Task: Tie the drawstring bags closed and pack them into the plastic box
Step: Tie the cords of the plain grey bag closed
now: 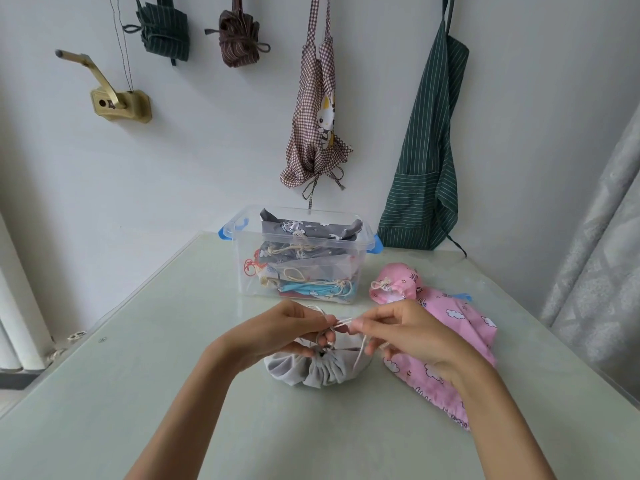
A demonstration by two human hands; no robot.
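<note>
While both hands work above grey bag point(317, 370), cord point(341, 323) runs taut between them. Left hand point(292, 329) curled, fingertips pinching cord loop just over gathered bag mouth. Right hand point(398, 332) curled, thumb and forefinger pinching cord end; second strand drops past its lower fingers to bag. Grey bag on table point(173, 358), near edge of box point(299, 254). Box holds several tied bags. Pink bags point(450, 327) beside right hand, right of box. Aprons point(427, 150) hang on wall.
</note>
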